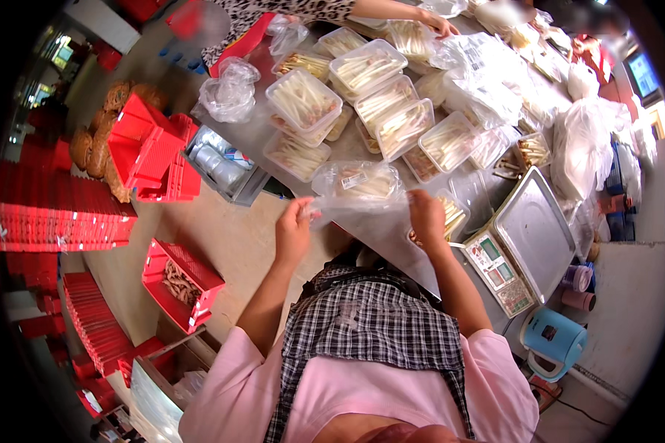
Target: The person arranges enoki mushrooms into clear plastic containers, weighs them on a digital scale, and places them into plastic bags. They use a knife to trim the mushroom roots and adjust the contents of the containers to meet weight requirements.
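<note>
Between my two hands stretches the mouth edge of a clear plastic bag (332,181). My left hand (292,230) pinches its left corner, and my right hand (428,219) grips the right one. Inside the bag lies a plastic tray (374,185) of pale, thin stalks, resting on the metal table (360,227); a label with writing is on top. Just beyond my right hand stands an open container of stalks (453,213), partly hidden by it. Several clear tubs of pale stalks (305,99) are piled farther back.
A weighing scale (537,227) sits at the right, near a blue kettle (554,343). Filled white bags (584,147) crowd the table's right side. Across the table reaches a co-worker's hand (439,25). On the floor at left are a red crate (160,293) and stacked red crates (61,224).
</note>
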The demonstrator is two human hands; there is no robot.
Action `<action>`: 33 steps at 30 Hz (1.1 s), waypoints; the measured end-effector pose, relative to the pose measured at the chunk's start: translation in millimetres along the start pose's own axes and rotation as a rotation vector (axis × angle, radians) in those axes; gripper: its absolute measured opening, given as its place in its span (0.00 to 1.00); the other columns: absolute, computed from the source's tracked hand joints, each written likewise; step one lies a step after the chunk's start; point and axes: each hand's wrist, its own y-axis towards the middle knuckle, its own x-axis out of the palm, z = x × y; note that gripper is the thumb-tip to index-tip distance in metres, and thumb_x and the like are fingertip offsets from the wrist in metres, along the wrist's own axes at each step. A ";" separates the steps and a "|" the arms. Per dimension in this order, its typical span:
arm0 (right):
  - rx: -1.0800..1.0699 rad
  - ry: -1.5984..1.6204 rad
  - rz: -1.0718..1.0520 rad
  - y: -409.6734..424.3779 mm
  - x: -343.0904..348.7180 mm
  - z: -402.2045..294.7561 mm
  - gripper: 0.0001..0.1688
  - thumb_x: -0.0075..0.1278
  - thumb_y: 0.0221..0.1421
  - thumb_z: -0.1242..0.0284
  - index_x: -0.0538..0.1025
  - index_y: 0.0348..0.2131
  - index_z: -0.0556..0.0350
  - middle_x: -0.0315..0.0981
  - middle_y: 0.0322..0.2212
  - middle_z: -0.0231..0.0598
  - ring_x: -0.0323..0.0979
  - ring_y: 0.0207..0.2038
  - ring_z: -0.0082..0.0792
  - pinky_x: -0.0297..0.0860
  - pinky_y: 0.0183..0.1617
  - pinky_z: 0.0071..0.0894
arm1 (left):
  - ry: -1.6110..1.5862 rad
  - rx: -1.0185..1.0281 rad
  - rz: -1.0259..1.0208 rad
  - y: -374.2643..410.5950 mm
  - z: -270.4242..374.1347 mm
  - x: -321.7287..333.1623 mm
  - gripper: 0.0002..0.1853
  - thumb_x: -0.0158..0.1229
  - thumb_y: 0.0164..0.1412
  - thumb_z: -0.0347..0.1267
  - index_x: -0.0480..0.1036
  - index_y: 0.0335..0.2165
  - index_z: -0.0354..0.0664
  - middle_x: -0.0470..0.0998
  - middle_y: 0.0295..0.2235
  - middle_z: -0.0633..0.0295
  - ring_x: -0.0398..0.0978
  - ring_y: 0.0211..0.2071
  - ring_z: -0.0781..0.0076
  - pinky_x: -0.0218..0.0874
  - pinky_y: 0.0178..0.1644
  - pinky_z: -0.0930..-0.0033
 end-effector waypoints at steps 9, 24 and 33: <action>0.341 0.296 -0.501 73.0 -104.9 -44.5 0.18 0.50 0.56 0.63 0.70 0.35 0.63 0.72 0.19 0.37 0.70 0.18 0.24 0.66 0.22 0.21 | -0.988 -0.180 -0.311 81.9 118.1 -21.9 0.24 0.55 0.56 0.29 0.60 0.51 0.41 0.75 0.28 0.62 0.74 0.32 0.75 0.65 0.48 0.63; 0.393 1.511 -0.631 47.6 -102.5 -96.5 0.15 0.43 0.58 0.75 0.65 0.46 0.53 0.74 0.38 0.40 0.68 0.26 0.19 0.66 0.27 0.19 | -0.454 0.252 -0.433 43.7 154.0 74.8 0.29 0.41 0.60 0.21 0.47 0.59 0.39 0.63 0.54 0.51 0.63 0.53 0.70 0.56 0.54 0.70; -0.105 0.540 -0.594 27.3 -99.9 -102.9 0.22 0.57 0.45 0.72 0.69 0.40 0.59 0.70 0.22 0.35 0.70 0.23 0.27 0.66 0.25 0.25 | -0.549 0.194 -0.434 45.0 137.3 94.2 0.23 0.38 0.66 0.34 0.53 0.57 0.37 0.63 0.53 0.49 0.67 0.48 0.70 0.57 0.53 0.70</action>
